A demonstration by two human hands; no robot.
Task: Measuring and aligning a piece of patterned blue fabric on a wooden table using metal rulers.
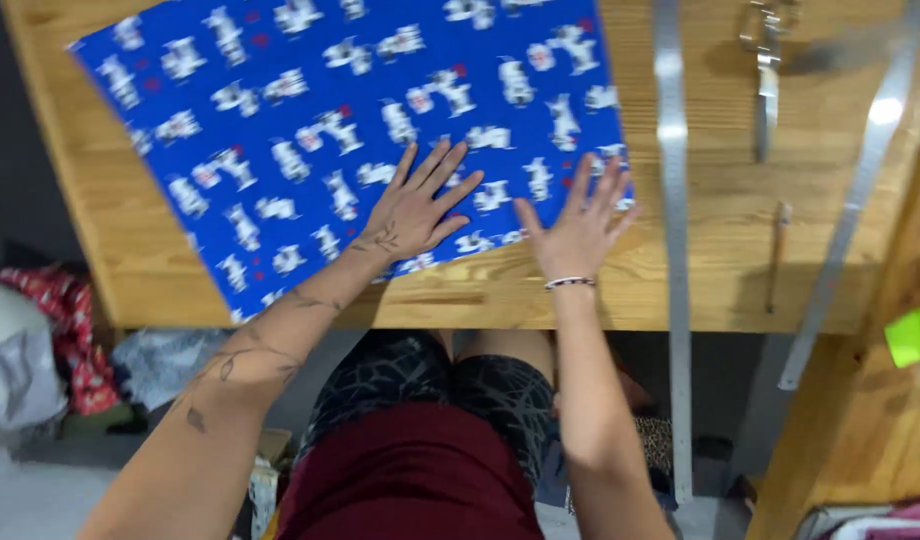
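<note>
Left hand and right hand: fingers spread wide, flat on blue printed fabric; wooden table lay beneath.

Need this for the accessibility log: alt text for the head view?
Left hand and right hand press flat on blue printed fabric spread over a wooden table. Metal rulers and scissors lie to the right.
</note>
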